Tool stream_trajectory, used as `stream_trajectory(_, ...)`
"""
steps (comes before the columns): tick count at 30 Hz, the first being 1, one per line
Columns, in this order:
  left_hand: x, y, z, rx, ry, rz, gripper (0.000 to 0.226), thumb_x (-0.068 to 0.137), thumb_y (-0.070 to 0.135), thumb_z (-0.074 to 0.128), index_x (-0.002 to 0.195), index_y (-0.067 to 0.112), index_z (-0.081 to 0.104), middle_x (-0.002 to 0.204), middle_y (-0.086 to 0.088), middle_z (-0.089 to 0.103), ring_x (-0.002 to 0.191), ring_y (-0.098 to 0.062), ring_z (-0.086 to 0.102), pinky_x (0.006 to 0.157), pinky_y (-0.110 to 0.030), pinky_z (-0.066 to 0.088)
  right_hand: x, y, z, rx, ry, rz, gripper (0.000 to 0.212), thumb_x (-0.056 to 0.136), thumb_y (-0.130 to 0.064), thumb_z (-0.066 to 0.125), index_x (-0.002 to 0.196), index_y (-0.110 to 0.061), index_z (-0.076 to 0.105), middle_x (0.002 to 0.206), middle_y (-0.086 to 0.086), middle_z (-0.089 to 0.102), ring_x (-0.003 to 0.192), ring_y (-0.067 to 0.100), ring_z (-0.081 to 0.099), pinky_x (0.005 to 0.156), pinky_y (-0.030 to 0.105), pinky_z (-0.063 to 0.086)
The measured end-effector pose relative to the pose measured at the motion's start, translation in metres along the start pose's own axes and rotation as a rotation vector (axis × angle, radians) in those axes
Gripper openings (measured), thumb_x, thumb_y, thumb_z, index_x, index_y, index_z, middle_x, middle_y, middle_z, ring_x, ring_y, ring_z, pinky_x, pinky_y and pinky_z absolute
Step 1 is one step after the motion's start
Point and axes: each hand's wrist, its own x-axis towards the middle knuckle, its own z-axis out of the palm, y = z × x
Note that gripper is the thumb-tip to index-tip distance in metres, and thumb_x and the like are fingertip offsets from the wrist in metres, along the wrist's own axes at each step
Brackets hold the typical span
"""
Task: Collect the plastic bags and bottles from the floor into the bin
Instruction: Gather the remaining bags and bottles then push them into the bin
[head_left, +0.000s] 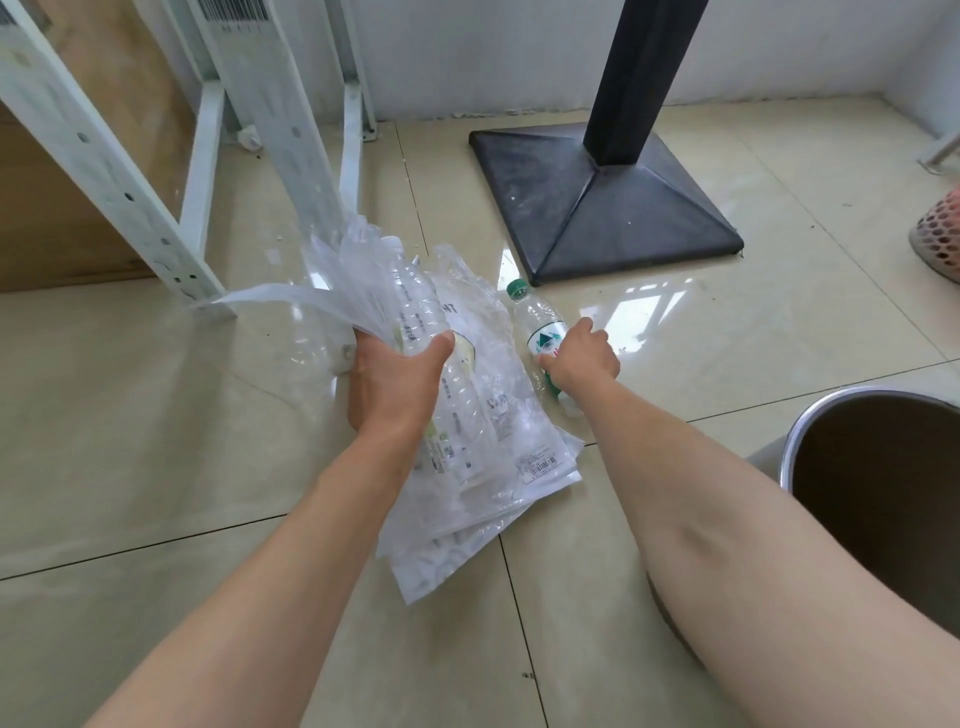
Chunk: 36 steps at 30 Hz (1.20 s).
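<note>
My left hand (397, 382) grips a bundle of clear plastic bags (483, 447) together with a clear ribbed bottle (415, 312), held above the tiled floor. The bags hang down toward me, printed labels showing. To the right, a clear bottle with a green cap (537, 325) lies on the floor. My right hand (584, 358) is closed around its lower half. The metal bin (810, 421) stands at the right edge, its mouth open and dark inside.
A black square table base (550, 197) with its post stands just beyond the bottle. White metal shelf legs (130, 192) rise at the left, a brown board behind them. A pink mesh basket (943, 231) sits at the far right. Beige glossy tiles cover the floor.
</note>
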Motion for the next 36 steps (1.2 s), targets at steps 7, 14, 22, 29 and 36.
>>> stream_trajectory(7, -0.027, -0.009, -0.016, -0.052, 0.028, 0.004, 0.086, 0.072, 0.045, 0.073, 0.145, 0.019, 0.036, 0.144, 0.001, 0.051, 0.134, -0.023, 0.047, 0.110, -0.038, 0.038, -0.075, -0.017, 0.000, 0.536, 0.138, 0.191, 0.062, 0.088, -0.055, 0.053, 0.132, -0.013, 0.045, 0.127, 0.012, 0.053, 0.114, 0.032, 0.055, 0.098, 0.045, 0.045)
stream_trajectory(14, -0.074, 0.003, -0.042, -0.137, -0.007, 0.078, 0.078, 0.067, 0.044, 0.073, 0.138, 0.025, 0.047, 0.130, 0.006, 0.062, 0.122, -0.017, 0.058, 0.106, -0.040, 0.044, -0.152, -0.024, -0.024, 0.775, -0.004, -0.110, 0.055, 0.082, -0.052, 0.062, 0.122, -0.016, 0.051, 0.112, 0.007, 0.057, 0.094, 0.021, 0.059, 0.080, 0.037, 0.052)
stream_trajectory(22, -0.148, 0.053, -0.085, -0.373, -0.252, 0.287, 0.060, 0.078, 0.018, 0.077, 0.132, 0.010, 0.052, 0.119, -0.004, 0.072, 0.108, -0.015, 0.070, 0.097, -0.038, 0.054, -0.217, 0.002, -0.108, 0.950, -0.029, -0.403, 0.060, 0.080, -0.051, 0.069, 0.125, -0.023, 0.041, 0.094, -0.014, 0.058, 0.096, 0.019, 0.065, 0.089, 0.047, 0.055)
stream_trajectory(29, -0.224, 0.115, -0.117, -0.361, -0.260, 0.465, 0.056, 0.080, 0.011, 0.076, 0.132, 0.007, 0.053, 0.121, -0.007, 0.070, 0.112, -0.016, 0.068, 0.099, -0.036, 0.052, -0.279, 0.028, -0.187, 1.093, -0.012, -0.524, 0.067, 0.078, -0.070, 0.055, 0.131, -0.030, 0.046, 0.110, -0.007, 0.063, 0.101, 0.016, 0.066, 0.089, 0.049, 0.057)
stream_trajectory(36, -0.309, 0.177, -0.123, -0.371, -0.268, 0.643, 0.054, 0.081, 0.008, 0.076, 0.130, 0.003, 0.055, 0.119, -0.009, 0.071, 0.110, -0.018, 0.070, 0.096, -0.039, 0.054, -0.326, 0.078, -0.267, 1.185, 0.073, -0.628, 0.064, 0.078, -0.071, 0.056, 0.126, -0.030, 0.045, 0.121, 0.005, 0.058, 0.114, 0.028, 0.060, 0.092, 0.051, 0.055)
